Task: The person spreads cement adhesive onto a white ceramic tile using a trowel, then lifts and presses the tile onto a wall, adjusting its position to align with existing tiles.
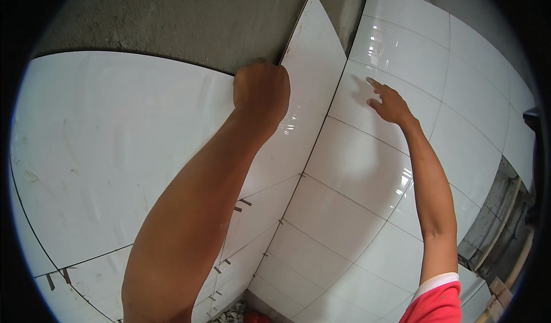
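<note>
Above the white wall there is a bare grey wall [189,19]. It looks rough, like cement. A strip of the same grey runs up the corner [347,4] between the two walls. Small dark spacers [245,202] stick out of the thin lines between the tiles low on the left wall, and more spacers [57,278] sit near the bottom left. At the very bottom, where the walls meet, lies a little heap of rubble [232,314], grey and white bits, with something red [256,318] just beside it. Far right, past the shiny tiles, grey blocks [493,208] stand in a stack. A pale pole [519,265] leans near them.
</note>
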Demonstrator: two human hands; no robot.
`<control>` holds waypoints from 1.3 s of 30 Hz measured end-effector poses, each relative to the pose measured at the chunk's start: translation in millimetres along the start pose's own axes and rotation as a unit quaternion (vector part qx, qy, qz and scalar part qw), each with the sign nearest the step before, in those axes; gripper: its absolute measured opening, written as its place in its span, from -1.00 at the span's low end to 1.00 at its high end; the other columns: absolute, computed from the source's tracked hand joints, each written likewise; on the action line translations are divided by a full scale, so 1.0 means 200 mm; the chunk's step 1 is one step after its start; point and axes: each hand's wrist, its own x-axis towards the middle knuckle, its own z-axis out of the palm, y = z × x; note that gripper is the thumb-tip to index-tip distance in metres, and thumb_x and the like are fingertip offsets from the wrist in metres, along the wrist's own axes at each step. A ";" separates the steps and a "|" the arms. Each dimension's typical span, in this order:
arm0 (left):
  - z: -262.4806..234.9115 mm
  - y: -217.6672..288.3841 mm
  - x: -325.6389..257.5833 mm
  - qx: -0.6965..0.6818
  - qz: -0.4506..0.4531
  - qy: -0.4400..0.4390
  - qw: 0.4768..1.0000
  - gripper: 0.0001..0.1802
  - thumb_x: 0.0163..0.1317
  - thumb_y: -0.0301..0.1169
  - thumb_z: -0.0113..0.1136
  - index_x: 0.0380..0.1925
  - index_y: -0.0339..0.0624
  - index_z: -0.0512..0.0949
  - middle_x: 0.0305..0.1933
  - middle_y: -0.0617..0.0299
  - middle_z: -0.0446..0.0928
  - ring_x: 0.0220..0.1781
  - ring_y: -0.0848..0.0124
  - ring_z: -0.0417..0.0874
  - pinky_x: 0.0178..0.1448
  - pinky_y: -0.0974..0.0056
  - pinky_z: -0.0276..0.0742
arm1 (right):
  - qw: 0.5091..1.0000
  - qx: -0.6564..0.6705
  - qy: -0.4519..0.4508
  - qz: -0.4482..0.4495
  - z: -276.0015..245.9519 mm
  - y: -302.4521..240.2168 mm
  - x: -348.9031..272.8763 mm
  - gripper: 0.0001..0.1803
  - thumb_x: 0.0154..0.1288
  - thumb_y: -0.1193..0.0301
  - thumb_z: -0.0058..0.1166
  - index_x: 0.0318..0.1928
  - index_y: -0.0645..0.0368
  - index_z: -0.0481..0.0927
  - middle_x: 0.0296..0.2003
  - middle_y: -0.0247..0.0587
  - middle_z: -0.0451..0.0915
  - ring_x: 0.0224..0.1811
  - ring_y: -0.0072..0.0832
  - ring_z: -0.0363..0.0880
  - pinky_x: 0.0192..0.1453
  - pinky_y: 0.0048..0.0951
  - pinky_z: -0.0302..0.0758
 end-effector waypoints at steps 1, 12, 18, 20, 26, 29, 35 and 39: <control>-0.01 0.00 0.00 0.007 0.002 -0.004 1.000 -0.94 0.13 -0.47 0.37 -0.49 -0.15 0.68 -0.36 0.12 0.68 -0.31 0.23 0.79 -0.32 0.19 0.70 | 1.000 -0.023 -0.007 0.000 0.01 0.05 -0.02 -0.20 0.37 0.26 0.20 0.58 -0.11 0.23 0.20 0.14 0.57 0.27 0.03 0.53 0.37 -0.07 0.47; -0.02 0.01 0.02 0.044 -0.027 -0.038 0.998 -0.88 0.23 -0.40 0.27 -0.38 -0.19 0.70 -0.23 0.06 0.73 -0.17 0.10 0.80 -0.14 0.05 0.73 | 0.918 -0.305 -0.031 0.250 0.09 0.77 -0.51 0.31 -0.03 0.27 0.56 0.65 -0.28 -0.06 0.54 0.12 0.15 0.52 0.26 0.20 0.41 0.19 0.45; -0.05 0.01 0.04 0.074 -0.045 -0.074 0.994 -0.80 0.28 -0.32 0.23 -0.25 -0.17 0.74 -0.20 0.03 0.75 -0.11 0.06 0.80 -0.03 -0.03 0.71 | 0.914 -0.329 -0.012 0.238 0.20 0.85 -0.59 0.45 -0.17 0.40 0.63 0.66 -0.34 -0.10 0.55 0.14 0.09 0.49 0.29 0.23 0.37 0.14 0.51; -0.05 0.02 0.05 0.086 -0.039 -0.069 0.993 -0.78 0.28 -0.30 0.25 -0.22 -0.18 0.76 -0.18 0.02 0.75 -0.10 0.07 0.80 -0.03 -0.02 0.72 | 0.907 -0.345 0.011 0.239 0.25 0.88 -0.56 0.48 -0.22 0.44 0.64 0.66 -0.33 -0.10 0.52 0.14 0.13 0.43 0.27 0.31 0.34 0.10 0.54; -0.08 0.04 0.03 0.123 -0.042 -0.057 0.990 -0.71 0.36 -0.19 0.26 -0.27 -0.19 0.73 -0.20 0.05 0.75 -0.08 0.08 0.77 -0.01 -0.01 0.67 | 0.884 -0.381 0.064 0.264 0.33 0.95 -0.49 0.60 -0.45 0.74 0.57 0.66 -0.29 -0.05 0.45 0.05 0.25 0.25 0.05 0.49 0.17 -0.21 0.68; -0.09 0.04 0.02 0.117 -0.061 -0.071 0.989 -0.68 0.37 -0.11 0.26 -0.20 -0.12 0.74 -0.27 0.14 0.75 -0.18 0.18 0.77 -0.04 0.05 0.65 | 0.876 -0.389 0.111 0.264 0.36 0.96 -0.47 0.48 -0.35 0.74 0.55 0.64 -0.23 0.05 0.46 0.06 0.26 0.30 0.07 0.48 0.21 -0.20 0.66; -0.09 0.05 0.02 0.094 -0.066 -0.070 0.991 -0.65 0.36 -0.07 0.26 -0.18 -0.11 0.74 -0.33 0.19 0.74 -0.24 0.23 0.76 -0.07 0.09 0.63 | 0.866 -0.381 0.200 0.255 0.41 0.97 -0.49 0.18 -0.01 0.89 0.22 0.61 -0.15 0.14 0.47 0.05 0.24 0.41 0.11 0.38 0.39 -0.12 0.52; -0.10 0.06 0.02 0.091 -0.066 -0.076 0.991 -0.74 0.35 -0.19 0.27 -0.29 -0.15 0.72 -0.32 0.10 0.73 -0.23 0.14 0.77 -0.06 0.06 0.64 | 0.875 -0.367 0.181 0.257 0.40 0.94 -0.52 0.09 0.07 0.84 0.18 0.61 -0.11 0.16 0.48 0.06 0.22 0.45 0.14 0.32 0.40 -0.08 0.48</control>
